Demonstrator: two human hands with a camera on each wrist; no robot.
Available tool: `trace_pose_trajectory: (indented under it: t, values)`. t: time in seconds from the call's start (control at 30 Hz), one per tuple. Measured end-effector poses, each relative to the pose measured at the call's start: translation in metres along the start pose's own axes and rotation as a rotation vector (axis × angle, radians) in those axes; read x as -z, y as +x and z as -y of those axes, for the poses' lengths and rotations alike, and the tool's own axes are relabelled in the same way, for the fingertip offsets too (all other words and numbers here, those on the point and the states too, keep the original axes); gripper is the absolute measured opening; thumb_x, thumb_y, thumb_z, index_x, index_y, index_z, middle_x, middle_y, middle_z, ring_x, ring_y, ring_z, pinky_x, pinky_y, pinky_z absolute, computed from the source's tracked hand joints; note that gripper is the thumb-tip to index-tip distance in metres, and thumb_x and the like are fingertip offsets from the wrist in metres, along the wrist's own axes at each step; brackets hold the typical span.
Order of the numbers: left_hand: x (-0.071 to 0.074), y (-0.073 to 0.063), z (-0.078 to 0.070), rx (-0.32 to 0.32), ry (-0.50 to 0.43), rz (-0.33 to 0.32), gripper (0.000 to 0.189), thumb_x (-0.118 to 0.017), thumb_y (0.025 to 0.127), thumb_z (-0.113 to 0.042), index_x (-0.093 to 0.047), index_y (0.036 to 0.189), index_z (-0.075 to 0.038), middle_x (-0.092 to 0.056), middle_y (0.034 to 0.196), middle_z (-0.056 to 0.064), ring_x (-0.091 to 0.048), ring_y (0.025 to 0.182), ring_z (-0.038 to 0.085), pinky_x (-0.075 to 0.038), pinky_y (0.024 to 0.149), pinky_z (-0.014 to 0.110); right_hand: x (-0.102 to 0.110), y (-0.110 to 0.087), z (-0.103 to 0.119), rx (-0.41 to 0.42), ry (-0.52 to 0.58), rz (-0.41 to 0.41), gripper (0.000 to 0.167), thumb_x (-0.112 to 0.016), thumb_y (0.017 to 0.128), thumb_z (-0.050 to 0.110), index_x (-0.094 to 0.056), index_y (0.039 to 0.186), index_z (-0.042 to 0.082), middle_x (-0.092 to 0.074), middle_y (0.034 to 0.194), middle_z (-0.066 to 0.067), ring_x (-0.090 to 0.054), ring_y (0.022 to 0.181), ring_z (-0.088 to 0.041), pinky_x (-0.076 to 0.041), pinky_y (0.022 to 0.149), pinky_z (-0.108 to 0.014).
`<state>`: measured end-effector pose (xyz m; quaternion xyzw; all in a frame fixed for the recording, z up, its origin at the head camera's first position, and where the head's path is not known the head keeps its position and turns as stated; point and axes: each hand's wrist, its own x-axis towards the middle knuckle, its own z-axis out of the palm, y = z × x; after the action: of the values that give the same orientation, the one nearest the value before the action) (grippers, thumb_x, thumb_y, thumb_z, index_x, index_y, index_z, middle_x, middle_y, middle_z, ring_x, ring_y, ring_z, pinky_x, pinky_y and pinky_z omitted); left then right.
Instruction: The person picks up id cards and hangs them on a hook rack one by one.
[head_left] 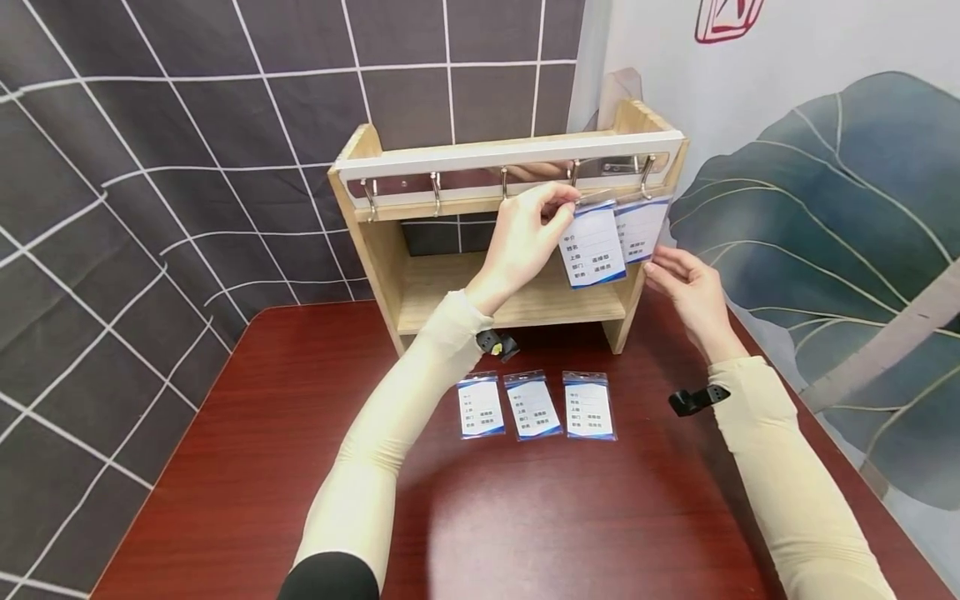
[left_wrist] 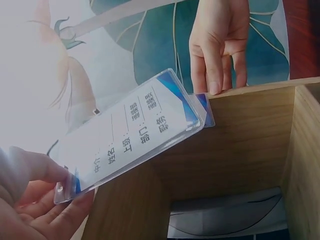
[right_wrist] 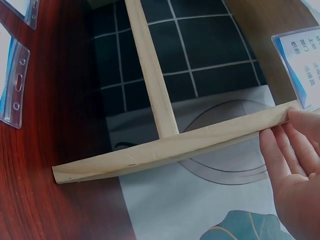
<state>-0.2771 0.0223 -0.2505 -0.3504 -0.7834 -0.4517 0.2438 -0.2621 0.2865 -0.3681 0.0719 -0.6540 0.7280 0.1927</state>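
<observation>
My left hand (head_left: 525, 237) pinches the top corner of a name badge (head_left: 595, 247) in a clear sleeve, just in front of the hook rail (head_left: 480, 162). The left wrist view shows this badge (left_wrist: 132, 127) tilted, my left thumb and fingers (left_wrist: 42, 210) at its top end. Behind it, a second name badge (head_left: 642, 227) hangs at the rightmost hook (head_left: 647, 177), partly covered. My right hand (head_left: 693, 296) touches the front edge of the wooden rack's right side panel (right_wrist: 175, 142), beside that badge's lower corner, with its fingers fairly straight.
Three more name badges (head_left: 481, 407) lie in a row on the red-brown table (head_left: 300, 467) before the wooden rack (head_left: 382, 275). Several metal hooks (head_left: 436, 193) line the rail. A dark tiled backdrop (head_left: 285, 125) stands behind and left, a leaf-patterned one (head_left: 840, 250) to the right.
</observation>
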Motion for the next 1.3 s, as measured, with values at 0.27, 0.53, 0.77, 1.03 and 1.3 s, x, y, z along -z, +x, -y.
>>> trace_pose_trajectory:
  t: [0.27, 0.53, 0.77, 1.03, 1.3]
  values:
    - [-0.006, 0.004, -0.003, 0.04, -0.009, 0.016, 0.019, -0.06, 0.098, -0.008, -0.073, 0.112, -0.006, -0.074, 0.106, 0.004, -0.066, 0.089, 0.009, -0.047, 0.078, 0.016, 0.005, -0.002, 0.002, -0.002, 0.007, -0.02, 0.027, -0.068, 0.092, -0.004, -0.069, 0.117, 0.008, -0.072, 0.1, 0.008, -0.07, 0.088, -0.004, -0.054, 0.078, -0.018]
    - [-0.004, -0.006, 0.0, 0.001, 0.079, 0.006, 0.019, -0.058, 0.101, -0.008, -0.073, 0.113, -0.005, -0.073, 0.111, 0.005, -0.064, 0.092, 0.008, -0.045, 0.082, 0.016, 0.001, -0.007, -0.003, -0.009, 0.025, -0.003, 0.028, -0.068, 0.091, -0.007, -0.069, 0.112, 0.012, -0.073, 0.099, 0.008, -0.07, 0.088, -0.004, -0.055, 0.079, -0.02]
    - [0.004, -0.001, -0.005, -0.066, 0.18, 0.004, 0.021, -0.055, 0.104, -0.009, -0.074, 0.113, -0.007, -0.072, 0.11, 0.004, -0.064, 0.095, 0.015, -0.046, 0.087, 0.022, -0.005, -0.002, 0.004, 0.019, 0.02, 0.006, 0.028, -0.067, 0.093, -0.006, -0.068, 0.118, 0.005, -0.072, 0.102, 0.006, -0.07, 0.093, -0.004, -0.054, 0.082, -0.021]
    - [0.002, 0.002, -0.008, -0.058, 0.213, 0.057, 0.023, -0.053, 0.105, -0.011, -0.072, 0.115, -0.007, -0.07, 0.11, 0.005, -0.064, 0.1, 0.016, -0.045, 0.091, 0.023, -0.002, -0.001, 0.002, 0.009, 0.016, -0.014, 0.028, -0.067, 0.093, -0.006, -0.069, 0.117, 0.007, -0.072, 0.101, 0.007, -0.069, 0.091, -0.003, -0.055, 0.079, -0.02]
    - [-0.001, 0.0, -0.004, -0.054, 0.19, 0.052, 0.023, -0.052, 0.104, -0.009, -0.072, 0.115, -0.007, -0.07, 0.109, 0.006, -0.063, 0.097, 0.016, -0.045, 0.088, 0.022, 0.002, -0.002, -0.002, 0.004, 0.016, -0.009, 0.029, -0.066, 0.093, -0.006, -0.067, 0.12, 0.005, -0.072, 0.102, 0.008, -0.069, 0.092, -0.003, -0.055, 0.079, -0.019]
